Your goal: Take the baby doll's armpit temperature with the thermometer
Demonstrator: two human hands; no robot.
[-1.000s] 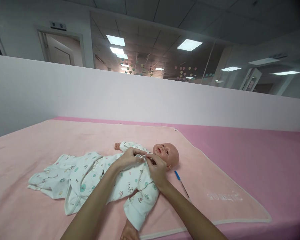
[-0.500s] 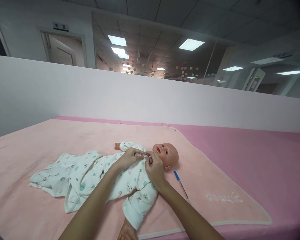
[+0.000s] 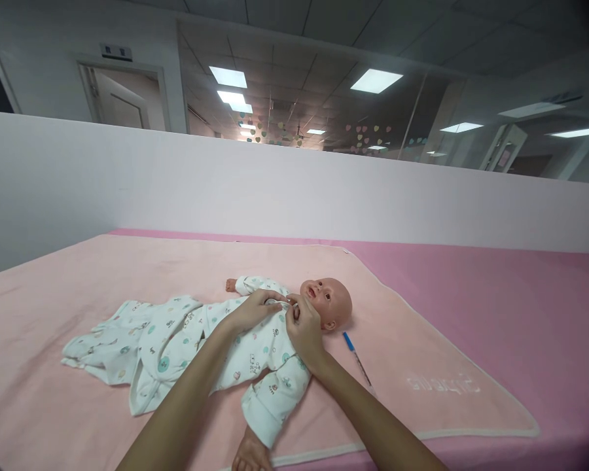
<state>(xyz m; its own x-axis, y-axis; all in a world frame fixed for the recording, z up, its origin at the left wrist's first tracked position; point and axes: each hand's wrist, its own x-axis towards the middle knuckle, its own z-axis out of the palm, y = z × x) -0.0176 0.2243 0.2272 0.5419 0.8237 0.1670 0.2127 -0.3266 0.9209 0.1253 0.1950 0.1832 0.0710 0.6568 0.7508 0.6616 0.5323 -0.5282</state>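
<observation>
At lower centre lies the doll point(image 3: 332, 302); the fingers of my left hand point(image 3: 253, 311) and right hand point(image 3: 305, 331) pinch its clothes point(image 3: 248, 350) near the neck. Probably I am arranging there; the next move calls for gentle precision.

A flat pink surface point(image 3: 471, 301) shows along the far edge and down the right side, and over most of it a peach blanket point(image 3: 402, 353) with pale edging lies spread out, pale lettering point(image 3: 444, 383) near its right corner. On the blanket a doll point(image 3: 328, 305) lies face up in a white patterned garment point(image 3: 243, 360), head to the right, the garment's lower part stretching left; a blue-capped pen point(image 3: 358, 363) lies just beside the head.
</observation>
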